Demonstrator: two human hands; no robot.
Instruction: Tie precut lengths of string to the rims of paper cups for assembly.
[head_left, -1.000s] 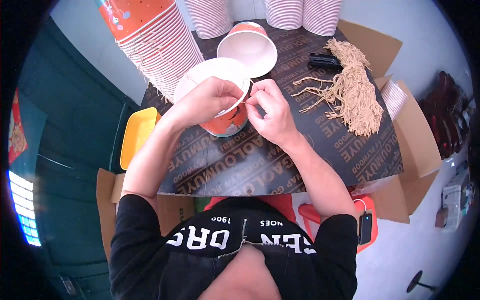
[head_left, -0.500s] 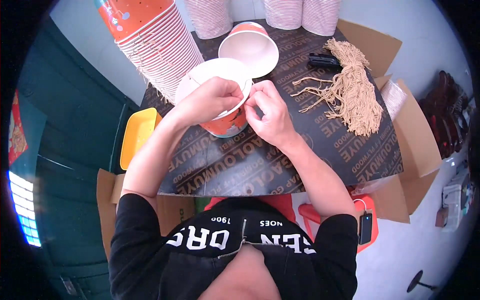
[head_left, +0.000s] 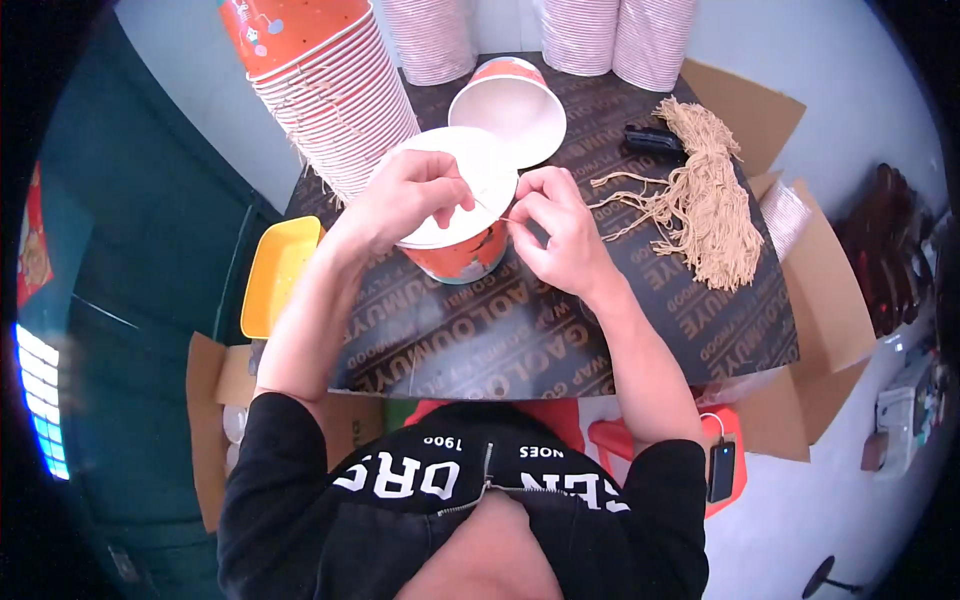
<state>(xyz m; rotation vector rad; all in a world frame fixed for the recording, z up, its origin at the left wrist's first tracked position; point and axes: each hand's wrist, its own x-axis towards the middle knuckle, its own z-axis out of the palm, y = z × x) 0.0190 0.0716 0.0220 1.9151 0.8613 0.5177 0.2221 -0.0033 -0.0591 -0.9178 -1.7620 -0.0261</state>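
An orange paper bucket (head_left: 455,262) with a white rim stands upright on the dark table, its white mouth facing up. Over that mouth my left hand (head_left: 415,200) is closed in a pinch on a thin cord (head_left: 484,207) near the rim. At the bucket's right side my right hand (head_left: 560,235) pinches the cord where it meets the rim; its fingertips almost touch the edge. Just behind, a second orange bucket (head_left: 515,115) lies tilted with its white inside showing. A bundle of tan cords (head_left: 710,200) is spread to the right of my right hand.
A tall leaning stack of nested orange buckets (head_left: 335,110) rises at the left. More stacked buckets (head_left: 580,35) line the wall. A black object (head_left: 653,140) lies beside the cords. A yellow tray (head_left: 280,270) sits left; an open cardboard box (head_left: 815,290) stands right.
My left hand has drawn back from the rim to above the bucket's mouth. My right hand has shifted slightly right and down, and the whole view has moved a little.
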